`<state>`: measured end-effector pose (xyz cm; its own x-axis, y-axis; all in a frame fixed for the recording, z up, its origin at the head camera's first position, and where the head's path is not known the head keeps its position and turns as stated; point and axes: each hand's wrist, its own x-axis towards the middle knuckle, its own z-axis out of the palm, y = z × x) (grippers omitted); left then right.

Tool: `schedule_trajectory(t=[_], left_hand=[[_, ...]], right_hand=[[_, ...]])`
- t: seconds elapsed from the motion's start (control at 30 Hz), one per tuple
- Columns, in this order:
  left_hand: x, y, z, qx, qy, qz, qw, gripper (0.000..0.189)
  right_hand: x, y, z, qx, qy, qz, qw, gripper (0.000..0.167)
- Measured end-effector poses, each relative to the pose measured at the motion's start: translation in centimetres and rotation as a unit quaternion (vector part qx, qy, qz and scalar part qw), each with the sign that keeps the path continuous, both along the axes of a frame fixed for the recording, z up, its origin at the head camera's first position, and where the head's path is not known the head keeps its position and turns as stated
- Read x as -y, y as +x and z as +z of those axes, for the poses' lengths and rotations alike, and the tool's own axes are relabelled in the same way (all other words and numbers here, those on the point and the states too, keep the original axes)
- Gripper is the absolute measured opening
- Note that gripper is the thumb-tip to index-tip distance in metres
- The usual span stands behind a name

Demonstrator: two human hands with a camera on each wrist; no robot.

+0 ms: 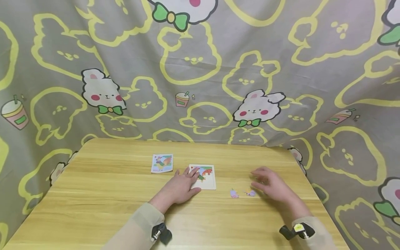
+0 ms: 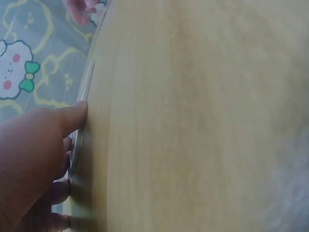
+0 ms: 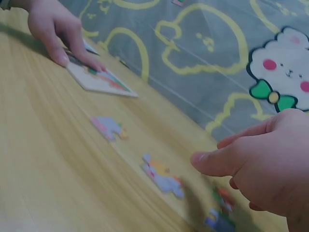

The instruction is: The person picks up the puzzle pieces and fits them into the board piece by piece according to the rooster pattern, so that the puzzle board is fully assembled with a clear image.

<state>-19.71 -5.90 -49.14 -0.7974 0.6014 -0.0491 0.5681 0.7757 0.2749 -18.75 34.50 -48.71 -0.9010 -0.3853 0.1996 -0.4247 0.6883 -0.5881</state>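
Note:
My left hand (image 1: pixel 181 186) rests with its fingers on the left side of a jigsaw puzzle board (image 1: pixel 208 184), partly covering it. A partly filled picture in red, green and white shows on the board. In the left wrist view the thumb (image 2: pixel 72 117) touches the board's edge. My right hand (image 1: pixel 274 184) hovers over the table to the right, thumb and fingers apart, with nothing seen between them. Close to it lie a purple and yellow puzzle piece (image 3: pixel 163 176) and another purple piece (image 3: pixel 107 127). Under the right hand, blurred red-green (image 3: pixel 223 198) and blue pieces (image 3: pixel 219 221) show partly.
A square picture card (image 1: pixel 162 163) with a colourful bird lies on the table left of the board. The wooden table (image 1: pixel 93 194) reaches back to a grey curtain (image 1: pixel 206 93) printed with rabbits, which also hangs along both sides.

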Motion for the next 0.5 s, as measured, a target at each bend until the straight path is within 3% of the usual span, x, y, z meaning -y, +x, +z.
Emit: schedule_trajectory(t=[0.23, 0.5], left_hand=[[0.1, 0.1, 0.0, -0.005, 0.003, -0.002, 1.0000, 0.068], [0.1, 0.0, -0.2, -0.009, 0.004, -0.001, 1.0000, 0.067]], right_hand=[[-1.6, -0.1, -0.9, 0.004, 0.009, 0.005, 0.9999, 0.045], [-2.3, -0.1, -0.6, 0.017, 0.024, -0.019, 0.9994, 0.039]])
